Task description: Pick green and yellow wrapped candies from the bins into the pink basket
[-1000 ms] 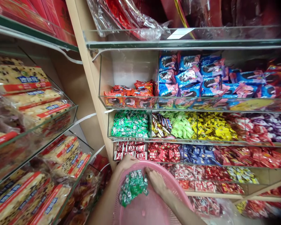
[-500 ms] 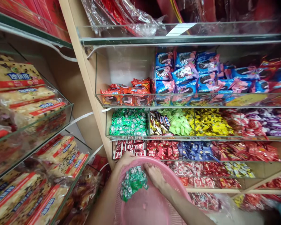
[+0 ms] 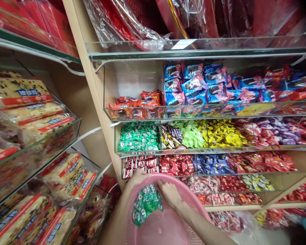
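Note:
My left hand (image 3: 138,177) is closed over the far left rim of a pink plastic basket (image 3: 193,197), its fingers partly hidden. Inside the basket, my right hand (image 3: 169,193) has its fingers curled, close to a clump of green-wrapped candies (image 3: 147,203). Whatever those fingers may hold is hidden. The candies rest against the basket's left and far wall, above its pink bottom (image 3: 163,234). Just beyond the rim are red-and-white wrapped sweets (image 3: 140,165), with a glass-fronted compartment of matching green candies (image 3: 139,136) above.
Glass-fronted shelves ahead hold blue cookie packs (image 3: 193,83), red cookie packs (image 3: 137,105), yellow sweets (image 3: 223,134) and blue sweets (image 3: 213,164). On the left, shelves carry packaged pastries (image 3: 22,90). A wooden post (image 3: 91,81) stands between both sets. A glass shelf edge (image 3: 142,54) runs above.
The view has tilted up and shifted slightly right, so the shelves sit lower. Both hands and the basket keep nearly the same places, with the green candies still inside.

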{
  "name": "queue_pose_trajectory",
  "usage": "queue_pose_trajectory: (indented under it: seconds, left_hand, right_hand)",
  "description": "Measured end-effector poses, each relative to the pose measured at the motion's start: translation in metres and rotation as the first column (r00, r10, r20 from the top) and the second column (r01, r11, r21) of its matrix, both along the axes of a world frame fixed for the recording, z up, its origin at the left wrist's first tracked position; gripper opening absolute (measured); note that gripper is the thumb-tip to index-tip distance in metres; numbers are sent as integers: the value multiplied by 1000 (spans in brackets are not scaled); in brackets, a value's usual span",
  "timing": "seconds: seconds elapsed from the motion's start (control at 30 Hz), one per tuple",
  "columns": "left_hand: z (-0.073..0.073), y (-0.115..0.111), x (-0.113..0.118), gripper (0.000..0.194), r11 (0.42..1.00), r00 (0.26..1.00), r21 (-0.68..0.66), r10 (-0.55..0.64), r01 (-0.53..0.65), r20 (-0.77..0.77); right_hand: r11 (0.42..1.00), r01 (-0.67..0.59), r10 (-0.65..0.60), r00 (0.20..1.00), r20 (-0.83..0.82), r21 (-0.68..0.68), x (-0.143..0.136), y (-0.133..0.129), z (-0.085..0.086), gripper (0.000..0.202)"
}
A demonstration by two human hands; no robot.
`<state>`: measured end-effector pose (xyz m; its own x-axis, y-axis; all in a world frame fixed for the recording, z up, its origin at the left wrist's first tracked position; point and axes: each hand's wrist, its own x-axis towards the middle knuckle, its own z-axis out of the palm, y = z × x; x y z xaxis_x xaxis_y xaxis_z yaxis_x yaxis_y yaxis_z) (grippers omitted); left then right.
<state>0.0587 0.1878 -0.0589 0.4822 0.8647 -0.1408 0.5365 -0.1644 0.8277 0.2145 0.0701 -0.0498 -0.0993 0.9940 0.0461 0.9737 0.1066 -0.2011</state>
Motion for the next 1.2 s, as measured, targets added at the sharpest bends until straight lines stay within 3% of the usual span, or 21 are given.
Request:
queue_pose_trajectory:
  seconds: [0.13, 0.3, 0.47, 0.6, 0.87, 1.07, 1.2]
  left_hand:
    - [-3, 0, -5, 56, 999, 996, -18, 35, -34, 78]
    - [-13, 5, -8, 58, 995, 995, -98, 37, -27, 97]
    - [-15, 8, -7, 55, 992, 995, -119, 45, -35, 90]
    - [-14, 11, -8, 51, 993, 996, -100, 61, -54, 68]
    - [-16, 16, -11, 48, 993, 996, -92, 84, -80, 37]
    - [-12, 11, -13, 48, 992, 996, -97, 80, -75, 51]
    - [-17, 12, -13, 49, 994, 996, -94, 64, -58, 57]
  right_hand:
    - [983, -55, 62, 998, -30, 177, -3, 1, 52, 22]
    - [898, -168, 202, 978, -43, 406, 1, 28, 131, 20]
    - [851, -382, 310, 919, 243, 361, 2, 74, 183, 31]
    - [846, -476, 377, 853, 362, 241, -3, 98, 195, 46]
    - [853, -485, 377, 829, 413, 193, -4, 102, 188, 45]
    - [826, -483, 362, 849, 386, 289, 2, 99, 187, 31]
    - [807, -425, 352, 904, 245, 410, 5, 92, 194, 29]
